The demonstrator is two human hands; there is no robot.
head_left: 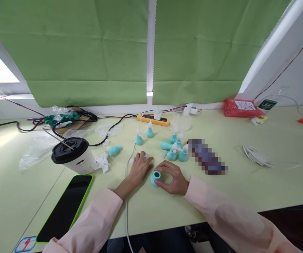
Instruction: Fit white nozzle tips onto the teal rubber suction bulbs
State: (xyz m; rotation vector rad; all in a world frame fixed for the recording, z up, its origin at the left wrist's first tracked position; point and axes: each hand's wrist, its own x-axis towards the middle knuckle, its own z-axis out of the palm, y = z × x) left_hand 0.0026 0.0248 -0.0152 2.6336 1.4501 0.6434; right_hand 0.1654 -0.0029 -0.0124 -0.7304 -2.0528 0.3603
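Two hands meet low on the pale green table (246, 182), both in pink sleeves. The right hand (173, 177) curls around a small teal bulb (155, 177) that lies on its side, open mouth facing the camera, fingers closed over its far end. The left hand (139, 168) rests just beside the bulb on its left, fingers bent over a small clear piece (146, 157); whether it grips that piece I cannot tell. A white cable (126, 211) runs under the left wrist toward the table edge.

Behind the hands stands a loose cluster of teal bulbs (176, 149) with white tips, some upright, some tipped over, and one more teal bulb (114, 150) lies apart to the left. A paper cup (75, 156) with a black lid stands at left, a stick laid across the lid; its contents are hidden. A phone in a green case (65, 207) lies near it, screen dark. A yellow power strip (153, 119) sits by the wall.
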